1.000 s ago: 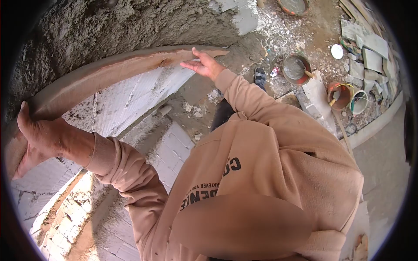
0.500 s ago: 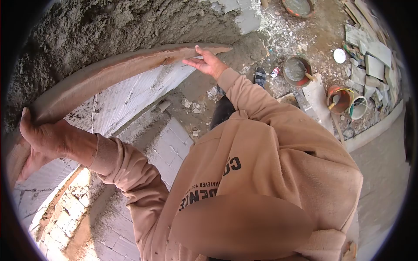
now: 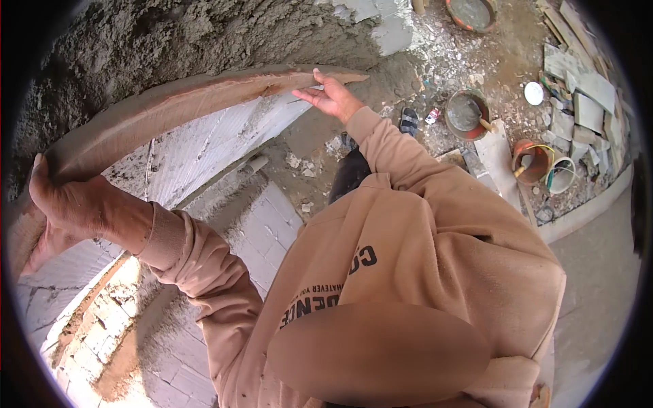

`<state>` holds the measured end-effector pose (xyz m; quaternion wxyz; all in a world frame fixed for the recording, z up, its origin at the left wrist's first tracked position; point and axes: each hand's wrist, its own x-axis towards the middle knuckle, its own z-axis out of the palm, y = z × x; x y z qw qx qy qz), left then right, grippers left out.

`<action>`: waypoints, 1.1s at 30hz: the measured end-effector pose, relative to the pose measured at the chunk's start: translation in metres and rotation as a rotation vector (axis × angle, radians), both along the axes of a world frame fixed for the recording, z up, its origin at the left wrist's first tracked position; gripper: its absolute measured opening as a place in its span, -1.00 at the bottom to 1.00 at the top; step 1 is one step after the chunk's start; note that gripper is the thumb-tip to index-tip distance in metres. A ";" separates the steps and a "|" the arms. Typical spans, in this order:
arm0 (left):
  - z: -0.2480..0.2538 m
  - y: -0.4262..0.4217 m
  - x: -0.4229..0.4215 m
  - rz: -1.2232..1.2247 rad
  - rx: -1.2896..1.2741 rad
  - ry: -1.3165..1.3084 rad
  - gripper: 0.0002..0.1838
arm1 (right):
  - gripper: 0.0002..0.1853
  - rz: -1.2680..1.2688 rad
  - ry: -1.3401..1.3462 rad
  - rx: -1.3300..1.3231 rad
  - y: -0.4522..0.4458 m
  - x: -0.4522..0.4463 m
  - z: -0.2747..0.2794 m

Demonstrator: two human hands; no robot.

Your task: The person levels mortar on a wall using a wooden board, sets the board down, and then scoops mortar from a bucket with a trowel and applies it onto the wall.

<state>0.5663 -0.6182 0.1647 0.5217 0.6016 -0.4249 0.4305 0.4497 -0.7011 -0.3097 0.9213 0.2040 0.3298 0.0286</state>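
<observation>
A long wooden board [image 3: 197,105] lies along a wall coated in rough wet mortar [image 3: 224,41], its far edge against the mortar. At the board's near end, my left hand [image 3: 75,207] is closed around it, thumb on the upper edge and the other fingers underneath. My right hand [image 3: 330,97] holds the board near its far end, with the thumb toward the upper edge and the fingers stretched along the lower side. Below the board, pale block wall [image 3: 218,146] shows.
A mortar basin [image 3: 467,114] with a tool handle sits on the rubble-strewn ground, near an orange bucket [image 3: 532,162] and a white bucket [image 3: 561,175]. Another basin [image 3: 471,12] is farther off. Broken slabs [image 3: 588,112] are piled at right. A sandalled foot [image 3: 409,121] shows.
The view has shifted slightly, and the ground items appear a little farther right. Both hands keep their hold on the board, with little visible movement along the mortar.
</observation>
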 end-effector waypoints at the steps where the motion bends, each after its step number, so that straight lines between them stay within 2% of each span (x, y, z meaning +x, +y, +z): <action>1: 0.002 -0.002 -0.001 0.002 -0.022 0.022 0.04 | -0.53 0.003 -0.011 -0.016 -0.002 -0.003 0.006; 3: 0.010 -0.007 -0.002 -0.009 -0.054 0.061 0.04 | -0.52 0.003 -0.043 -0.035 -0.005 -0.005 0.013; 6: 0.007 0.010 0.004 0.020 -0.102 0.059 0.44 | -0.49 0.008 -0.063 -0.019 -0.002 -0.006 0.010; 10: -0.001 -0.002 -0.001 -0.005 -0.003 0.004 0.09 | -0.44 0.024 -0.012 -0.041 -0.004 0.000 0.005; 12: 0.002 -0.005 -0.003 -0.006 0.020 0.012 0.01 | -0.40 0.025 -0.013 -0.052 -0.003 -0.002 0.002; 17: 0.001 -0.015 -0.013 -0.002 -0.023 0.068 0.07 | -0.29 0.016 -0.069 -0.041 -0.009 -0.004 0.005; 21: 0.001 -0.002 0.002 -0.015 0.006 0.003 0.10 | -0.36 0.029 -0.003 -0.055 -0.010 0.003 -0.008; 23: 0.010 -0.002 0.004 -0.033 0.029 -0.008 0.11 | -0.45 0.030 0.031 -0.054 -0.013 0.000 0.009; 26: 0.020 -0.005 0.008 -0.132 0.028 0.027 0.11 | -0.46 0.021 -0.017 -0.060 -0.020 -0.008 0.024; 29: 0.010 -0.004 0.007 -0.094 -0.011 0.035 0.09 | -0.37 0.018 -0.069 -0.037 -0.017 -0.003 0.008; 33: 0.010 0.003 0.012 -0.028 0.077 -0.069 0.05 | -0.37 0.039 -0.025 -0.104 -0.020 -0.003 0.007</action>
